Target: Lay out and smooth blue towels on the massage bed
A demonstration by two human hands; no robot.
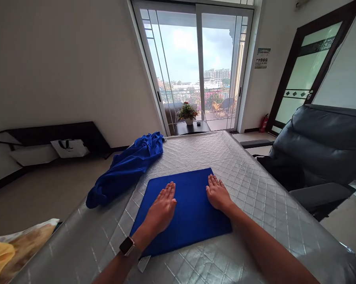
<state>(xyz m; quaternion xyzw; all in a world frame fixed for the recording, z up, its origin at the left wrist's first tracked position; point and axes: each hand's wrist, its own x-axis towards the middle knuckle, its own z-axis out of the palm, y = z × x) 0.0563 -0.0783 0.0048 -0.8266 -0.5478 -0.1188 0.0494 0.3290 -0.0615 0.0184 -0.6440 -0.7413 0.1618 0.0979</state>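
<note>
A folded blue towel lies flat on a quilted, plastic-wrapped mattress. My left hand rests palm down on the towel's left half, fingers stretched out and together; a smartwatch sits on that wrist. My right hand lies flat on the towel's right half, fingers extended toward the far edge. Neither hand holds anything. A second blue cloth, crumpled, hangs over the mattress's far left edge.
A dark leather armchair stands close to the mattress's right side. Beyond the far edge are a small dark table with a flower pot and glass balcony doors. A yellow and tan bundle lies at lower left.
</note>
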